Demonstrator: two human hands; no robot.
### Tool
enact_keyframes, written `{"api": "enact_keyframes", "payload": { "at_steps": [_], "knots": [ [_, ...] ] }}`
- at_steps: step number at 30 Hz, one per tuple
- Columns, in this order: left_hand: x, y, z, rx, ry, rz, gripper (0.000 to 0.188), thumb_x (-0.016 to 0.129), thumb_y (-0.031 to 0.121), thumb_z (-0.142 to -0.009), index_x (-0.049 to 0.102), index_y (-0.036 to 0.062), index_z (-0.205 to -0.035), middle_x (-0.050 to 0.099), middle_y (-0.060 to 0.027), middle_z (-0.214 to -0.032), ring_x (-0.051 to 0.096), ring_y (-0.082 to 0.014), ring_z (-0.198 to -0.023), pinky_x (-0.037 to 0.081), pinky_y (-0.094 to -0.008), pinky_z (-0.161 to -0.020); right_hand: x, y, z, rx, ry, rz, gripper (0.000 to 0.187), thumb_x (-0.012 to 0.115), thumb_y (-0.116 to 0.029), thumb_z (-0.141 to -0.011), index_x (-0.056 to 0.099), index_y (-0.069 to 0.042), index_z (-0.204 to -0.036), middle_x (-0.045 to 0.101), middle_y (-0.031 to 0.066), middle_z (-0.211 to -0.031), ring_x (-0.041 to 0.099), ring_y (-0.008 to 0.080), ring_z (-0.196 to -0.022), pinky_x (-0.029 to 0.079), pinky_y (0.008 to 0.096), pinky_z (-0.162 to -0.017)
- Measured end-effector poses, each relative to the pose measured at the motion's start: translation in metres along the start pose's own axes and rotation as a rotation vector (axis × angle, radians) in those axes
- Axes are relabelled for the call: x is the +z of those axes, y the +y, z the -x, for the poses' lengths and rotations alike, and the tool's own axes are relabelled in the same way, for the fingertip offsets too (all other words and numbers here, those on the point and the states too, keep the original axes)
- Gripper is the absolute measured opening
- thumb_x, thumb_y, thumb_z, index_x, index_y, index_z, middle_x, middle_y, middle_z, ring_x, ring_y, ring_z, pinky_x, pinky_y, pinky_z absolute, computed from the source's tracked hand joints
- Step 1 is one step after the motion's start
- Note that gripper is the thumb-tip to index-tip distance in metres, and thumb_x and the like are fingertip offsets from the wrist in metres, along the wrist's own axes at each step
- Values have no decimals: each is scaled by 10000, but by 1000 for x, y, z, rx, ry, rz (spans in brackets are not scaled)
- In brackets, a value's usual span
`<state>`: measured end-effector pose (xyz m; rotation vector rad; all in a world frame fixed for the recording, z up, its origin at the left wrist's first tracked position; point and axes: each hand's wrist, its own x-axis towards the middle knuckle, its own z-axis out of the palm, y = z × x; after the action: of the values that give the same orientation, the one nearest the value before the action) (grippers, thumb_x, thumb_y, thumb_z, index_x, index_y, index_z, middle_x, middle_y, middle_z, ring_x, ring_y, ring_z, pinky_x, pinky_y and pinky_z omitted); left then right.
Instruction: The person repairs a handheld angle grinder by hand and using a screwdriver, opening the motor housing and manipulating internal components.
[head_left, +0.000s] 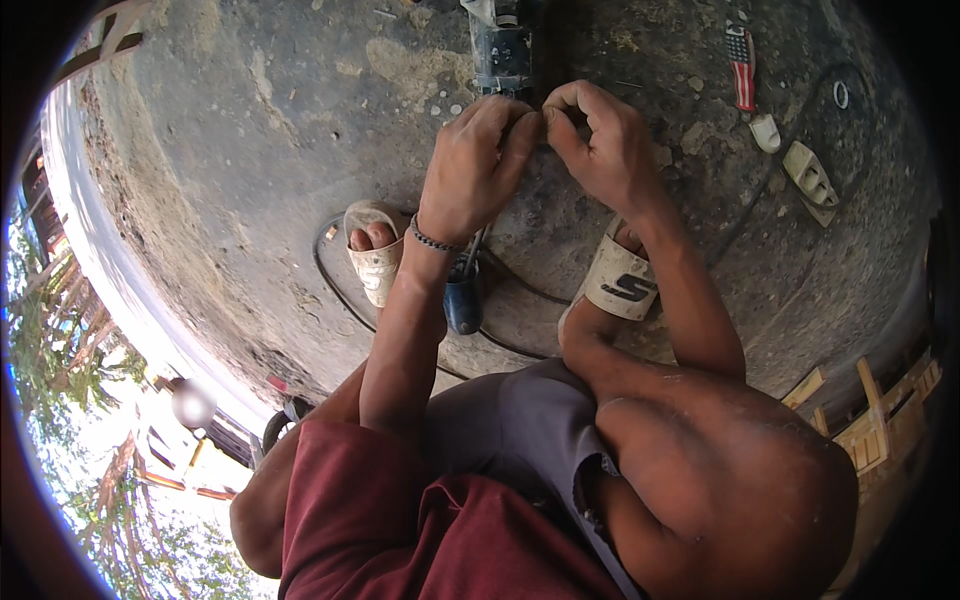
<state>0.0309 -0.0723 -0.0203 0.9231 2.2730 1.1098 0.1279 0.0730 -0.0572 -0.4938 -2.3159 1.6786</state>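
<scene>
My left hand (478, 160) and my right hand (598, 140) meet fingertip to fingertip just below a dark power tool (503, 50) lying on the concrete ground (250, 150). Both hands pinch something small between thumb and fingers at the tool's near end; what it is stays hidden by the fingers. A beaded band circles my left wrist. A blue tool handle (463, 300) with a black cable (335, 285) lies between my feet, which wear white sandals (620, 285).
A striped flat object (741, 65), a small white piece (766, 132), a white plug-like part (810, 175) and a ring (840, 95) lie at the upper right. Wooden frames (870, 420) stand at the right. Trees and a building show at the left.
</scene>
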Motion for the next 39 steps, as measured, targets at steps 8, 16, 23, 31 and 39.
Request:
{"api": "enact_keyframes", "payload": {
  "at_steps": [8,16,23,31,39],
  "knots": [
    [11,4,-3,-49,130,-184,96,721,98,-890,716,23,-950,691,-141,-835,687,-272,-697,528,-361,-637,6,13,-5,57,16,5,91,645,-94,-932,643,-12,-970,695,155,-863,707,282,-744,537,373,-642],
    [19,0,-3,18,186,-291,117,746,92,-869,706,45,-968,651,-120,-796,663,-286,-670,523,-386,-615,12,16,-7,107,64,-25,103,650,-100,-936,653,-4,-973,708,168,-879,717,291,-754,546,374,-655],
    [22,-2,-1,88,201,-369,155,761,84,-843,694,74,-982,640,-99,-815,663,-285,-684,531,-385,-611,15,16,-7,98,97,1,111,655,-113,-936,661,-7,-966,718,171,-891,728,305,-783,558,374,-669],
    [23,-2,-1,110,224,-405,180,768,76,-823,690,91,-985,633,-81,-816,663,-278,-682,536,-380,-604,17,15,-8,135,104,12,119,660,-128,-935,663,-12,-958,721,166,-871,729,298,-771,557,372,-659],
    [21,-5,-2,153,215,-424,197,774,78,-814,689,98,-991,627,-72,-814,657,-275,-672,534,-378,-606,17,16,-8,120,109,10,114,668,-119,-927,666,-8,-952,723,168,-844,733,286,-736,557,362,-630]
  ]
}}
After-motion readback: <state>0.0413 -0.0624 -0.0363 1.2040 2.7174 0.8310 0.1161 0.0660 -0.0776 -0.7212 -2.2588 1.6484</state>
